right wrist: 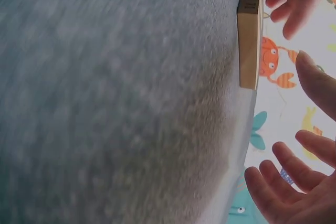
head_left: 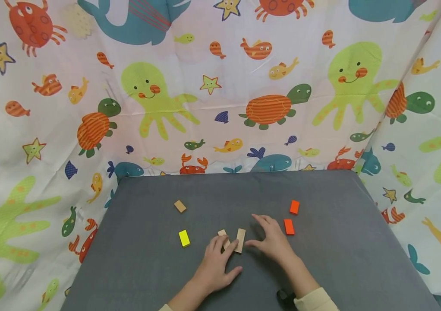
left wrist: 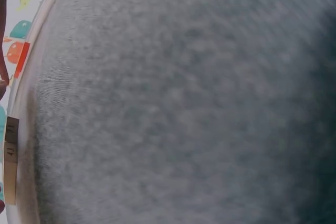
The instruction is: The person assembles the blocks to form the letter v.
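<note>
Two plain wooden blocks lie close together at the middle of the table; the left block [head_left: 222, 233] is partly hidden by fingers, and the right block [head_left: 240, 239] stands slightly angled. My left hand [head_left: 213, 267] is over the left block, its fingertips right at the wood and its thumb spread away. To the right of the pair, my right hand [head_left: 274, 242] holds nothing, thumb and fingers apart. Printed numbers show on the ends of the wooden blocks [right wrist: 249, 40] in the right wrist view, where several fingers of the right hand [right wrist: 294, 192] appear spread.
A yellow block [head_left: 184, 238] and another wooden block [head_left: 180, 206] lie to the left. Two orange blocks [head_left: 294, 207] [head_left: 288, 227] lie to the right. Grey cloth covers the table [head_left: 143, 259], and a sea-animal curtain [head_left: 228, 99] hangs behind it. A black object [head_left: 285, 298] is by the right sleeve.
</note>
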Demonstrator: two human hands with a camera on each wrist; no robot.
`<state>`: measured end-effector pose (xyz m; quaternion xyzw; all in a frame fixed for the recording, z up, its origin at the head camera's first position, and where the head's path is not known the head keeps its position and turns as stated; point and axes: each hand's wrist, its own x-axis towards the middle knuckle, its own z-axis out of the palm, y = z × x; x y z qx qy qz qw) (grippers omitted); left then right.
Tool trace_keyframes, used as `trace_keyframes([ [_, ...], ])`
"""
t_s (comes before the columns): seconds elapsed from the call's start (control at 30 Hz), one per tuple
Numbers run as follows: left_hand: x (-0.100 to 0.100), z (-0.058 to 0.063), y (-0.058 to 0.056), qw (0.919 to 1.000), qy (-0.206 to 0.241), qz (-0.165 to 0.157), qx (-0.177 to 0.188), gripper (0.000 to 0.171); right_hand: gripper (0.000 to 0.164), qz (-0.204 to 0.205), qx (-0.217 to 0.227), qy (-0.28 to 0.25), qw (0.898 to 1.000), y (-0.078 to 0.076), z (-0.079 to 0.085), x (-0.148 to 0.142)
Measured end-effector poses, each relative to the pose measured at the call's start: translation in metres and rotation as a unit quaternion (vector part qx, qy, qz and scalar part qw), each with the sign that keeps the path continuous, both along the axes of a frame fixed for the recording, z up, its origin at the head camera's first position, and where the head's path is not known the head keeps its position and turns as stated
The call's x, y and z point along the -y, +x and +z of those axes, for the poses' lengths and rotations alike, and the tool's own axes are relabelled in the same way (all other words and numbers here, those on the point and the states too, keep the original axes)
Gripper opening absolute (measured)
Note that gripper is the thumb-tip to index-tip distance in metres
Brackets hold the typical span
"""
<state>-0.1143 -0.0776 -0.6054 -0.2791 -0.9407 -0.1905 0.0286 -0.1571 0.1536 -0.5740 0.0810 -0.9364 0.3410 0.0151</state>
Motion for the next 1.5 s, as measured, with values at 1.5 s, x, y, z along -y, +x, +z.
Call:
trace_keyframes([
  [1.5, 0.002, -0.009, 0.002, 0.9973, -0.070, -0.024, -0.007, 0.067, 0.081, -0.034, 0.065, 0.019, 0.997, -0.014, -0.004, -0.096],
])
